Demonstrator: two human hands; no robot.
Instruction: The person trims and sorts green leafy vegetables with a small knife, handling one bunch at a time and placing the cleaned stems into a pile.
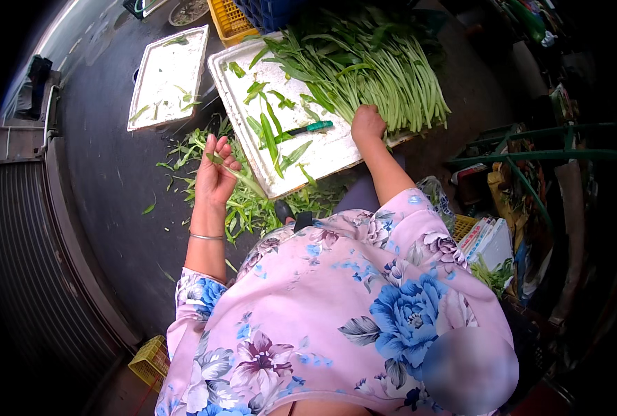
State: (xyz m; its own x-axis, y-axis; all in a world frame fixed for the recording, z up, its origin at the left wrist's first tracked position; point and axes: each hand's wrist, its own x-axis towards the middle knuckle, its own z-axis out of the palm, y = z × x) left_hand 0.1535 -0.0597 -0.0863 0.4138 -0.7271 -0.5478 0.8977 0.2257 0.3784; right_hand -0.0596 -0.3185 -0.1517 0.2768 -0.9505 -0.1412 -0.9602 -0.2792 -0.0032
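A white foam board with a raised rim [334, 151] lies before me, its right part under a thick pile of leafy green stalks, apparently water spinach [391, 83]. My right hand [368, 125] is closed at the near left edge of the pile, at the stalk ends; what its fingers grip is hidden. Off the board's left edge, my left hand [216, 169] is palm up with fingers curled, and a green stalk with a leaf [246, 181] lies across it. Between the hands, a knife with a green handle [318, 126] rests on the board among loose leaves [270, 143].
Cut leaves [251, 216] cover the floor below the board. A second white foam lid [168, 78] stands at the upper left. Yellow [230, 23] and blue crates [267, 15] sit beyond the board. A green metal frame [542, 153] is at the right.
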